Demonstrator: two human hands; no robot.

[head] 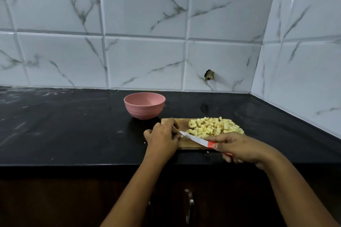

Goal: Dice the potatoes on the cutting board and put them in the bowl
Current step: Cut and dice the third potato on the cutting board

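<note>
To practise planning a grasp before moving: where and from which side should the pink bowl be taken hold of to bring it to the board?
Pinch the pink bowl at its left rim, from above, thumb inside, probably with the left hand. It stands upright and looks empty, and the cutting board lies to its near right, leaving the left side free.

Open worktop (64,125) stretches left of the pink bowl (144,106), which stands just behind the cutting board's (184,121) left corner; diced potato (214,127) fills the board's right half (the knife (195,139) slants across its near left), with tiled wall (304,79) beyond
</note>
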